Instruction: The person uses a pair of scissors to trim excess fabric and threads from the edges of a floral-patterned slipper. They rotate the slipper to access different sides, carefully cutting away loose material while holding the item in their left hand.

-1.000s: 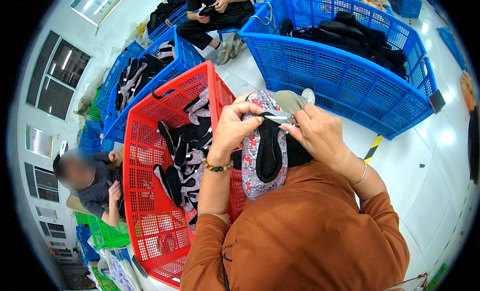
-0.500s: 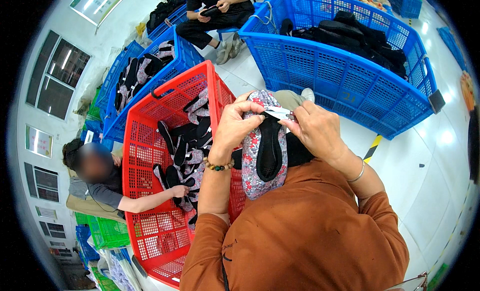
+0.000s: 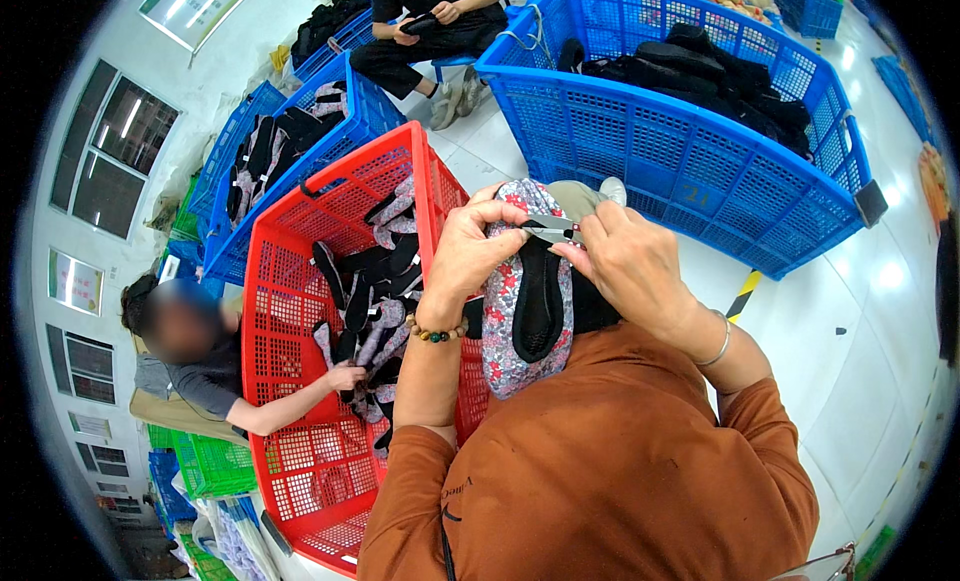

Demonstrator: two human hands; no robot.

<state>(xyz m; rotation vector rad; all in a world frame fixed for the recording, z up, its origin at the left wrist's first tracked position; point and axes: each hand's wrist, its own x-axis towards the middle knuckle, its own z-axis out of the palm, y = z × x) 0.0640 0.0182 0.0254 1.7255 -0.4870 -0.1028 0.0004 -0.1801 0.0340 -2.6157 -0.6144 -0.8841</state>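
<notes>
The shoe upper (image 3: 525, 291), floral fabric outside with a black lining, is held upright above the person's lap, its toe end raised toward the camera so the top edge faces the eyes. It rests on nothing; both hands carry it, just beside the right wall of the red crate (image 3: 300, 381).

The left hand (image 3: 470, 256) wraps the upper's left side. Its fingers are closed over the toe edge, which steadies the fabric and keeps that edge taut.

The right hand (image 3: 635, 266) holds small metal snips (image 3: 550, 228). Its fingers are closed on the handles, and the blades lie across the toe edge, touching it, next to the left thumb.

A second person's hand (image 3: 345, 378) reaches into the red crate among more uppers. A blue crate (image 3: 680, 161) of dark pieces stands on the floor beyond the hands.
</notes>
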